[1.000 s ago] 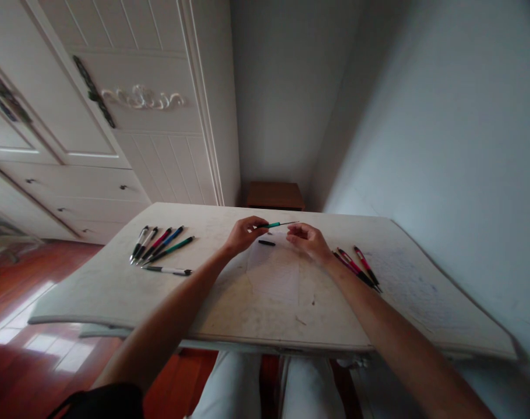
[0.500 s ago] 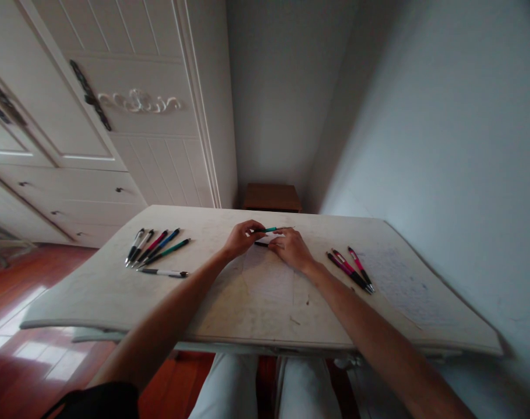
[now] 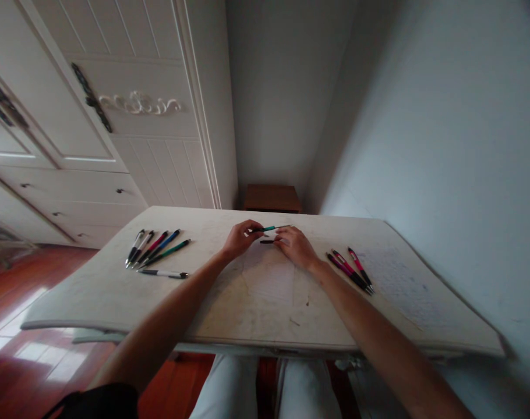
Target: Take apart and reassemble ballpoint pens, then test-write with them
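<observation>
The left hand (image 3: 242, 240) pinches the teal pen (image 3: 269, 228) above the table (image 3: 230, 311), refill (image 3: 283, 226) pointing right. The right hand (image 3: 299, 248) has curled fingers beside the refill and black tube (image 3: 265, 242); gripping either, cannot tell. The far edge runs near both hands; pink pens (image 3: 347, 269) lie rightward.

text: none legible | right sheet (image 3: 400, 294): apparently blue handwriting (image 3: 389, 269), too blurred

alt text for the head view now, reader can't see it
A person's left hand holds a green pen piece above a white table, the right hand close to its protruding thin rod. Six pens lie on the left, three partly pink pens on the right.
</observation>
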Available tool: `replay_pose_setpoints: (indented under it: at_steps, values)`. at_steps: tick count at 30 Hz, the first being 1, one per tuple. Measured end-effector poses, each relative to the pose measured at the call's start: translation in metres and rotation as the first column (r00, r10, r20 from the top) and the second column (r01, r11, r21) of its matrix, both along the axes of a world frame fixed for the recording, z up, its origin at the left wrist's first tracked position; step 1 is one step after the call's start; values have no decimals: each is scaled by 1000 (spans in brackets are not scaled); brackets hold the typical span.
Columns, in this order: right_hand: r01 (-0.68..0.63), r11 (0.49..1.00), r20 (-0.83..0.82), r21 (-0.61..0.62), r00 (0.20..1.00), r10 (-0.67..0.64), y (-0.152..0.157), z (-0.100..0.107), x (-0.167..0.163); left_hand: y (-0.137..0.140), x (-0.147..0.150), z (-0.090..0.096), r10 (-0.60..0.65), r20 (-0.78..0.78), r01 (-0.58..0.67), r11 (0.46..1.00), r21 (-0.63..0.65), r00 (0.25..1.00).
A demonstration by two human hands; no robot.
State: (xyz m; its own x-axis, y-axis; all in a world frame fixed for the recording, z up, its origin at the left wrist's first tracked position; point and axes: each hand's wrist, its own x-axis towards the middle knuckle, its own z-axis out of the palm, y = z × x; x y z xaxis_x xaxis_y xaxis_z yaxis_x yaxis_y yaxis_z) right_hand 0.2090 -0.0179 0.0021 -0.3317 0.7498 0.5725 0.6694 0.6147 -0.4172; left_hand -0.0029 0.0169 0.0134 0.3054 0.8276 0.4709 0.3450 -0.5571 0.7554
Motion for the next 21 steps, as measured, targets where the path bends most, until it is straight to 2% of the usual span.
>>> replay_pose_setpoints:
  at_steps: [2,4,8,10,14,21]
  values:
    - [11,999,-93,-51,996,-16,2,2,12,1,0,-1,14,0,-14,1000,-2,1000]
    - [64,989,-221,-136,971,-93,6,3,25,2,-1,-2,37,-9,-37,999,-11,999]
    - [84,961,-513,-262,832,-212,15,6,48,8,-6,-6,114,-21,-115,993,-30,993]
    - [66,954,-600,-294,764,-238,17,8,55,12,-9,-9,149,-24,-150,988,-26,988]
    - [36,947,-645,-319,724,-245,16,9,56,18,-14,-13,191,-26,-191,981,-14,981]
    - [-13,940,-629,-341,747,-218,12,3,43,18,-15,-15,178,-74,-176,984,36,981]
